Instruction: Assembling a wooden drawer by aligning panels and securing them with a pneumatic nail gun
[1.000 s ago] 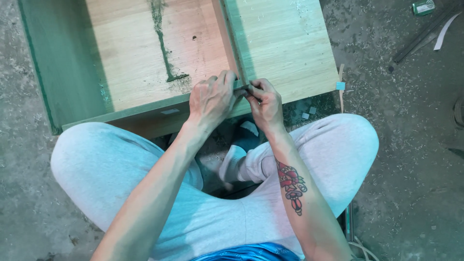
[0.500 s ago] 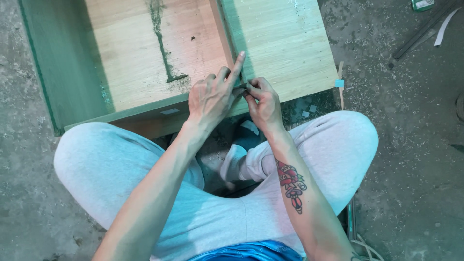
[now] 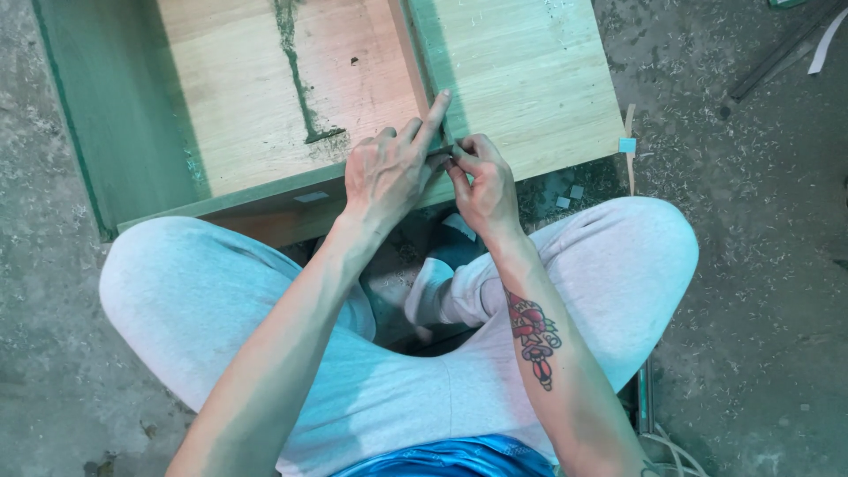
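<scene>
A light wooden cabinet box (image 3: 521, 79) with green edges lies on the floor in front of my crossed legs. An upright divider (image 3: 413, 53) meets its green front edge (image 3: 230, 199). My left hand (image 3: 389, 172) rests at that joint, index finger stretched out along the divider, thumb and other fingers pinching a short dark green strip end (image 3: 448, 152). My right hand (image 3: 484, 187) touches the left one and pinches the same strip from the right. The fingers hide most of the strip.
A small blue piece (image 3: 627, 144) on a thin wooden stick lies at the box's right corner, with white scraps (image 3: 570, 196) beside it. Dark bars (image 3: 777, 53) lie at the top right, a white cable (image 3: 673, 446) at the bottom right. Sawdust covers the concrete floor.
My left index finger has lifted from a curled grip and now points up along the divider. The right hand stays pinched at the same spot.
</scene>
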